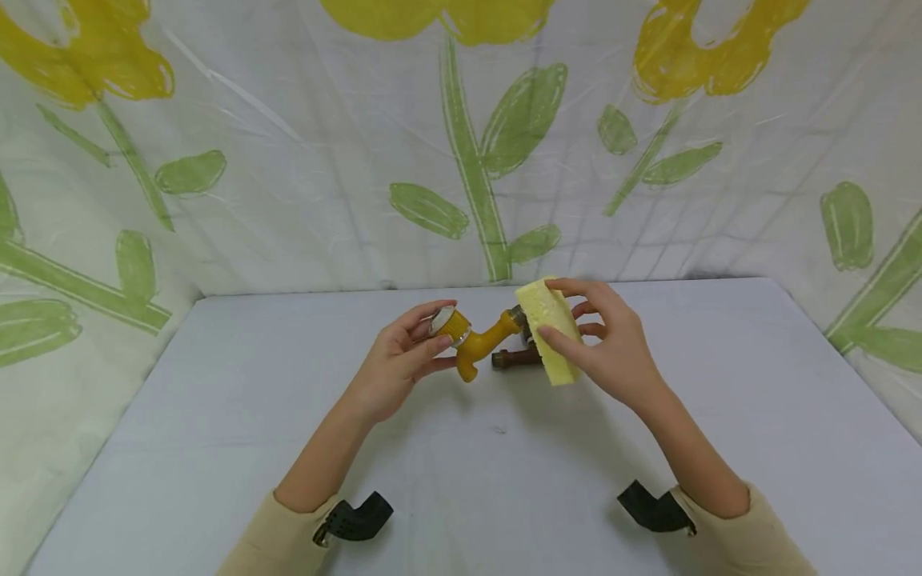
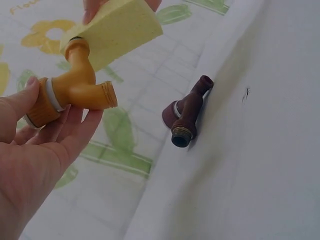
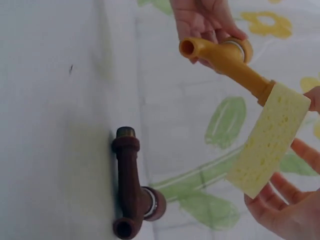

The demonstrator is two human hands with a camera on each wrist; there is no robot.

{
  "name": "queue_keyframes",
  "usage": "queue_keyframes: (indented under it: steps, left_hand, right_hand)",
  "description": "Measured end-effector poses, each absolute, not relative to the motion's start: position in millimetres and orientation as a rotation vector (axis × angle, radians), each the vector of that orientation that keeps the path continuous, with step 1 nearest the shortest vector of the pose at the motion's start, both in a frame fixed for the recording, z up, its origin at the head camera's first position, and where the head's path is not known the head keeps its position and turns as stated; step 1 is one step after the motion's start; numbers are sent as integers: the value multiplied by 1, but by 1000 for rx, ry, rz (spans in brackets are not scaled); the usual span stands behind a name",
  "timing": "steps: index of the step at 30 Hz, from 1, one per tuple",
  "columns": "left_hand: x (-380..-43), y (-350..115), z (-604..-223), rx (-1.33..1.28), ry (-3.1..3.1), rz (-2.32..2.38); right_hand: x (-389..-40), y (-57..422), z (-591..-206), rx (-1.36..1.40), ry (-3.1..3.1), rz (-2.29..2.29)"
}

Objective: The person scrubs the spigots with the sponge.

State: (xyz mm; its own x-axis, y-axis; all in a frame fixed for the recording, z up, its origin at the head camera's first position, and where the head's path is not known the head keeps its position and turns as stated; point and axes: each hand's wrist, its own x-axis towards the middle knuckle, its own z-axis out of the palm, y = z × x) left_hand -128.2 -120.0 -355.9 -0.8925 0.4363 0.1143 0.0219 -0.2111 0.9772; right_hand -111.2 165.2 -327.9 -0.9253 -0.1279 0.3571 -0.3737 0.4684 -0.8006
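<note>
A yellow plastic tap (image 1: 481,344) is held up over the table by my left hand (image 1: 389,364), whose fingers and thumb grip its ribbed round knob (image 2: 43,111). My right hand (image 1: 615,344) pinches a pale yellow sponge (image 3: 272,142) between thumb and fingers. One broad face of the sponge is right at the tap's inlet end and hides the tip of it in the right wrist view. The curved spout points down toward the table in the head view. Behind the sponge lies a dark brown tap (image 2: 189,112), partly covered by it in the head view.
A white-covered table (image 1: 461,496) spreads below both hands, with a small dark mark (image 1: 499,430) near its middle. A pale curtain (image 1: 302,200) painted with yellow flowers and green leaves hangs along the back and sides. Black curved pieces (image 1: 356,518) stick out from both sleeves.
</note>
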Motion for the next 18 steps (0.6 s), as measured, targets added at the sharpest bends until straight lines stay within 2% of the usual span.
queue_keyframes:
  steps: [11,18]
  left_hand:
    - [-127,-119,-355,582,1797,2124]
    - [-126,-118,-355,609,1832,2093]
  right_hand:
    - [-110,166,-323,516,-2408,1785]
    - [-112,167,-325,514,-2450,1736]
